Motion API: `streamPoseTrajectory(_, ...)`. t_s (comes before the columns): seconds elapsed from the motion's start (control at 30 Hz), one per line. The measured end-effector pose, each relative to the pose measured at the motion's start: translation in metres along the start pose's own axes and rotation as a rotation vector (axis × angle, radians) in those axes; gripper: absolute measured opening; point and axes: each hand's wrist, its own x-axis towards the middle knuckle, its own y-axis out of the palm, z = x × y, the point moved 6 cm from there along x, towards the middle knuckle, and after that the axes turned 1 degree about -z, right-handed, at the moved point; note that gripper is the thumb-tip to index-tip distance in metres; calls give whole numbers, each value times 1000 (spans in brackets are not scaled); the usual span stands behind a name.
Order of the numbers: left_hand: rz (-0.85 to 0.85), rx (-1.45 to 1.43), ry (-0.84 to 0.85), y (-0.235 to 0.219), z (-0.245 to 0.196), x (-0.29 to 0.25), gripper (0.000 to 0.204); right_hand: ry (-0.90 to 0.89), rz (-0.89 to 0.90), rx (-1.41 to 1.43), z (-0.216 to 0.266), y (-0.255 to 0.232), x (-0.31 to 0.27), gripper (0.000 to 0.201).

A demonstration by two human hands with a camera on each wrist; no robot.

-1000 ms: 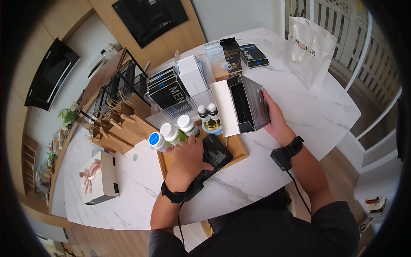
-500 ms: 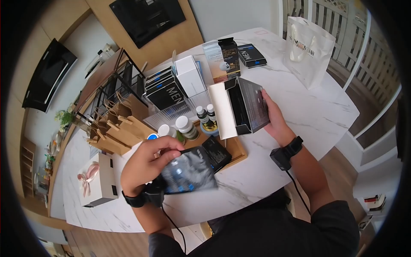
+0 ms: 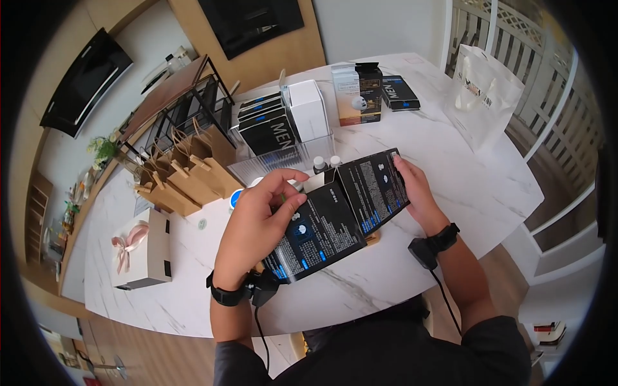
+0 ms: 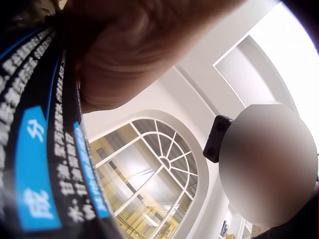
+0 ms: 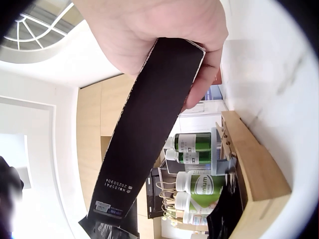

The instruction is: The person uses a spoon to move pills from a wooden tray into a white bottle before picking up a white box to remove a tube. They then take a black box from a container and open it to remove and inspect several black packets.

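My left hand point(image 3: 254, 225) pinches the upper edge of a flat black sachet point(image 3: 322, 235) printed with white and blue text, between thumb and fingers. In the left wrist view the sachet's printed face point(image 4: 37, 149) fills the left side. A black box point(image 3: 380, 186) is gripped at its far side by my right hand point(image 3: 418, 193), tilted, with its open end and pale flap point(image 3: 317, 181) toward the sachet. The sachet's edge overlaps the box's open end in the head view. From the right wrist, the box's narrow black side point(image 5: 144, 124) shows, with fingers curled round it.
Beneath both hands is a wooden tray point(image 5: 261, 164) with green bottles point(image 5: 207, 184) and small dark bottles point(image 5: 192, 143). Behind stand black MEN boxes point(image 3: 264, 132) and a white box point(image 3: 309, 109). Paper bags point(image 3: 187, 170) and a ribboned box point(image 3: 145, 251) are left, a white bag point(image 3: 483, 96) right.
My left hand has lifted the sachet from the tray, turned it and brought it right to the box. My right hand has tilted the box so its printed face shows.
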Motion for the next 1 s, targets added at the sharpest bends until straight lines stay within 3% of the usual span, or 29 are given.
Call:
streamPoseTrajectory(0.13,-65,107,71,-1,-5,2,22,-17,-14,-14,1,-1,0,35)
streamPoseTrajectory(0.2,-198,362,209,-7,-10,3,21,-27,-17,-61,1,-1,0,35)
streamPoseTrajectory(0.33,-284,370,242,-10,-13,3,21,-46,-5,-107,1,-1,-1,35)
streamPoseTrajectory(0.43,-239,318,181,-4,-6,5,22,-36,10,-111,-2,-2,2,33)
streamPoseTrajectory(0.5,-115,330,209,4,-6,6,25,-28,8,-85,-1,-1,0,33)
streamPoseTrajectory(0.67,-95,213,214,20,3,10,29,-58,14,-114,-2,1,-2,34)
streamPoseTrajectory(0.73,-122,136,162,25,7,13,31,-55,19,-104,-2,2,-1,36)
streamPoseTrajectory(0.8,-180,206,218,22,1,11,34,-24,20,-60,-6,0,2,36)
streamPoseTrajectory(0.87,-380,201,281,3,-10,4,34,16,10,20,-4,2,0,37)
streamPoseTrajectory(0.93,-470,71,293,-17,-11,0,31,54,-5,106,-7,-1,1,37)
streamPoseTrajectory(1.0,-470,-115,275,-32,-3,-2,28,158,128,213,-18,-2,7,37)
